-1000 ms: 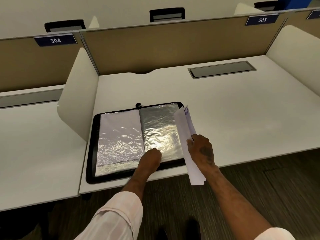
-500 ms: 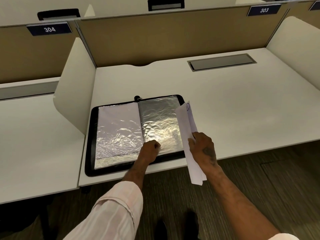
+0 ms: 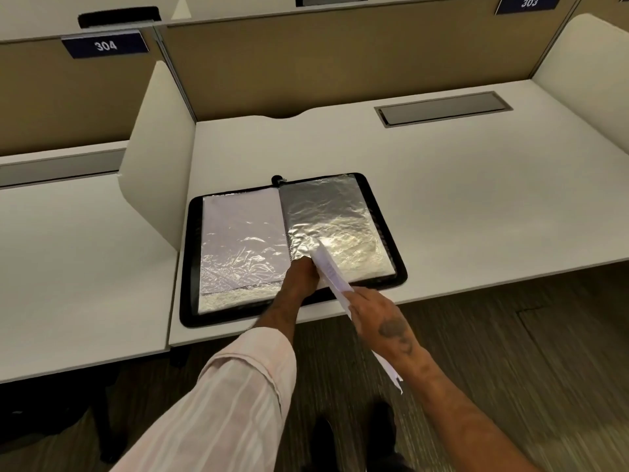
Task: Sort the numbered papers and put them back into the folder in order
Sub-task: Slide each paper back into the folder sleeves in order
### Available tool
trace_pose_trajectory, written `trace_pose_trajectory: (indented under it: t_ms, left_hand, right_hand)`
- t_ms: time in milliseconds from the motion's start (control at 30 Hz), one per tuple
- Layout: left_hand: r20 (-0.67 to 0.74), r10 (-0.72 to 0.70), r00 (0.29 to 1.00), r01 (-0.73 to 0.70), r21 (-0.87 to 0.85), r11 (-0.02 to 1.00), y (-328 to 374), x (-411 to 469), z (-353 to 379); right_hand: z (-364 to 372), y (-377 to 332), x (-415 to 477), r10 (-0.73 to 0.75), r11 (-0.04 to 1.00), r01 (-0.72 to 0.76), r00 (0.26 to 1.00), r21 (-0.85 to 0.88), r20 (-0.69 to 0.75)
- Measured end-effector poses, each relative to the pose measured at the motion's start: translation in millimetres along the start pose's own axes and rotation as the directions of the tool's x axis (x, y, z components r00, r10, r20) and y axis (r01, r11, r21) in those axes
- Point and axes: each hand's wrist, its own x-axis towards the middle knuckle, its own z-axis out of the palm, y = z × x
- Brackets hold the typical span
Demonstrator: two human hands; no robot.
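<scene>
A black zip folder (image 3: 391,229) lies open near the front edge of the white desk (image 3: 442,185), its shiny plastic sleeves showing. The left page holds a white sheet; the right sleeve (image 3: 326,219) looks grey and crinkled. My left hand (image 3: 301,277) rests at the bottom of the right sleeve, near the spine, fingers curled at the sleeve's lower edge. My right hand (image 3: 377,315) grips a thin stack of white papers (image 3: 332,272), seen almost edge-on, with the top end lying over the lower part of the right sleeve beside my left hand.
White side dividers (image 3: 153,155) flank the desk, with a tan back panel behind. A grey cable hatch (image 3: 442,109) is set into the desk at the back right. Seat plates read 304 (image 3: 105,46) and 303 (image 3: 529,2). Dark carpet lies below.
My right hand has swung the papers left and down from beside the folder's right edge onto the lower right sleeve, next to my left hand. The left hand has stayed at the sleeve's bottom.
</scene>
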Motion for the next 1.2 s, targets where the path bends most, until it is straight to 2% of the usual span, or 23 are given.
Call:
trace_pose_trajectory:
  t_ms: [167, 300, 467, 567, 633, 733, 800, 833, 967, 1033, 1100, 1200]
  left_hand:
    - [-0.032, -0.028, 0.999, 0.027, -0.009, 1.000, 0, -3, 1]
    - [-0.076, -0.002, 0.997, 0.002, -0.003, 1.000, 1, -7, 1]
    - [-0.103, 0.027, 0.994, -0.023, 0.037, 0.999, 3, -10, 2]
    - [-0.147, 0.082, 0.986, -0.066, 0.108, 0.992, 2, -17, 2]
    - [-0.178, 0.126, 0.976, -0.092, 0.191, 0.977, 1, -24, 1]
    - [-0.167, 0.180, 0.970, -0.122, 0.309, 0.943, 1, -33, 0]
    - [-0.155, 0.206, 0.966, -0.136, 0.373, 0.918, 1, -38, 1]
    - [-0.154, 0.215, 0.964, -0.140, 0.391, 0.910, 0, -39, 1]
    - [-0.149, 0.245, 0.958, -0.164, 0.415, 0.895, -3, -42, 1]
    - [-0.159, 0.257, 0.953, -0.171, 0.418, 0.892, -5, -42, 0]
    - [-0.172, 0.262, 0.950, -0.171, 0.418, 0.892, -5, -42, -1]
    - [-0.204, 0.273, 0.940, -0.168, 0.418, 0.893, -4, -39, -2]
  right_hand:
    - [3, 11, -14, 0.047, 0.991, -0.030, 0.990, -0.128, 0.132]
    - [-5, 23, -26, 0.020, 0.978, 0.022, 0.980, -0.206, 0.199]
    - [-16, 25, -22, 0.082, 0.921, 0.075, 0.922, -0.381, 0.379]
    - [-20, 15, -13, 0.154, 0.892, 0.055, 0.896, -0.448, 0.417]
    - [-23, 3, -5, 0.174, 0.864, 0.047, 0.907, -0.502, 0.384]
    - [-23, -13, 11, 0.191, 0.869, 0.002, 0.922, -0.495, 0.337]
    - [-20, -22, 20, 0.192, 0.870, 0.010, 0.914, -0.493, 0.357]
    - [-19, -24, 26, 0.167, 0.877, 0.000, 0.937, -0.480, 0.307]
    - [-9, -23, 41, 0.144, 0.914, -0.015, 0.946, -0.405, 0.292]
    - [-11, -24, 48, 0.216, 0.945, -0.105, 0.911, -0.310, 0.352]
    - [-9, -18, 54, 0.335, 0.941, -0.278, 0.844, -0.193, 0.420]
    - [-9, -4, 53, 0.432, 0.887, -0.462, 0.820, -0.012, 0.376]
